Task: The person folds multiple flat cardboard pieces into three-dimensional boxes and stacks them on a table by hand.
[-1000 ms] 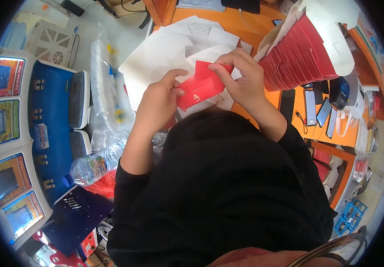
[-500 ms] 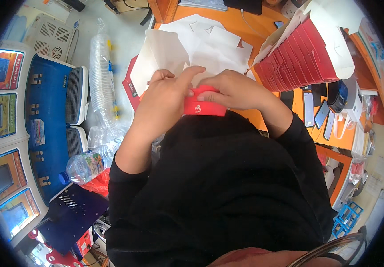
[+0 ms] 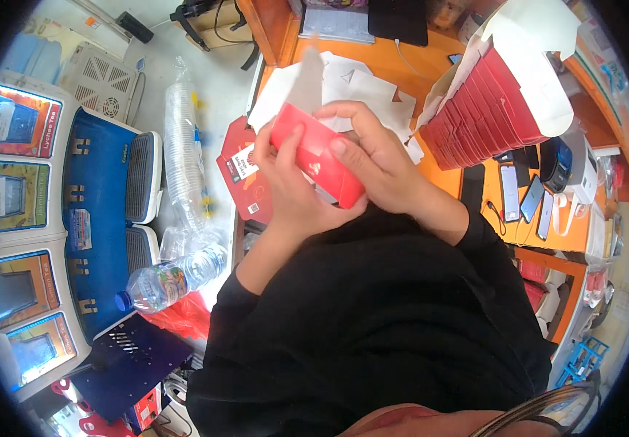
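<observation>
The red carton [image 3: 318,162] sits gripped between both hands, raised over the tabletop [image 3: 409,69] edge near the chest. The left hand [image 3: 289,186] wraps its near side, thumb on top; the right hand [image 3: 376,164] closes over the far end. Half a second ago it showed only a thin red edge; now a broad face is turned up, seemingly opened into shape. Beyond the hands lie white flat sheets [image 3: 343,87]; right of them, a stack of red blanks [image 3: 482,109]; left, a water bottle [image 3: 172,280].
</observation>
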Tool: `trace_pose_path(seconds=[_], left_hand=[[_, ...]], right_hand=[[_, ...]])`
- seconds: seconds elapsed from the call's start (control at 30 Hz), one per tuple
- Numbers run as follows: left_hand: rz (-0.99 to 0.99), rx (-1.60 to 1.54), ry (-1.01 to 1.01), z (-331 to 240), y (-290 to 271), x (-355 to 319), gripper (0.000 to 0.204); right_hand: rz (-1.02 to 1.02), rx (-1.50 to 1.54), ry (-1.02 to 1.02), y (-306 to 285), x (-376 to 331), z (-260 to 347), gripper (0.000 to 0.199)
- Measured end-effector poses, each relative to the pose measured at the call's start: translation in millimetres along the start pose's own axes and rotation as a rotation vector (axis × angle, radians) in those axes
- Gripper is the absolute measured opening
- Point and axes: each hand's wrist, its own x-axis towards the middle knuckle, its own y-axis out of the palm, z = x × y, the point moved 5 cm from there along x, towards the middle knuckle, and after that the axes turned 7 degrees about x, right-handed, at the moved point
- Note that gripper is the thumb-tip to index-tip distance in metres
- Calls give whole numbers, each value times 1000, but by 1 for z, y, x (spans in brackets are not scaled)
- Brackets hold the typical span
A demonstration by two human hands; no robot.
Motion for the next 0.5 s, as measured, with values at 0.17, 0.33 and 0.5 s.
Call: trace_pose_path(seconds=[0.17,0.33,0.5], left_hand=[[-77,-8,121,-6,2,2,100],[52,75,351,-11,2,-3,73],[116,29,464,-15,7,-10,65]], right_hand=[[1,-100,72,-4,-5,9,34],[-14,428,185,-15,-1,13,35],[-36,61,318,-27,0,7,34]])
